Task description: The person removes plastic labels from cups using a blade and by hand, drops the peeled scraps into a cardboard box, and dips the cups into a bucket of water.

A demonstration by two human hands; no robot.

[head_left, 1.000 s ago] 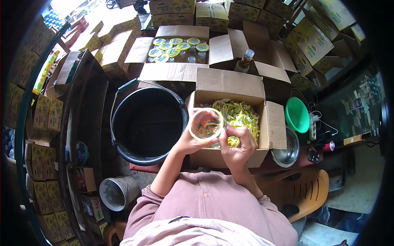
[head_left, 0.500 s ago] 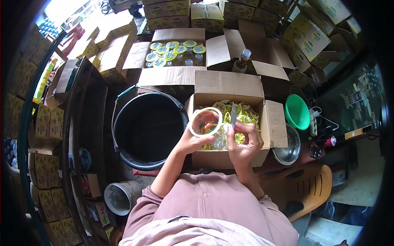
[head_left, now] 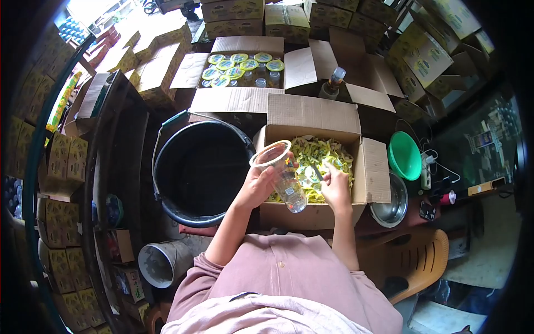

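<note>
My left hand (head_left: 256, 188) is wrapped round a clear plastic cup (head_left: 289, 188), tilted with its pale-rimmed mouth toward the upper left and its base toward the lower right. Coloured print shows on the cup's side. My right hand (head_left: 336, 192) is closed on a small knife (head_left: 317, 173), its short grey blade pointing up and left, apart from the cup. Both hands are above an open cardboard box (head_left: 311, 115) holding a heap of yellow and whitish strips (head_left: 334, 153). Part of the heap is hidden behind the cup and hands.
Left of the box stands a large black bucket (head_left: 158, 183). A carton of cups with yellow-printed lids (head_left: 248, 65) is behind. On the right are a green bowl (head_left: 404, 156), a metal bowl (head_left: 398, 209) and a power strip (head_left: 426, 177). An orange chair (head_left: 434, 259) stands below them.
The cup has tipped from mouth facing me to lying sideways, its base now at lower right. My right hand has moved slightly right, and the blade has swung lower, away from the rim.
</note>
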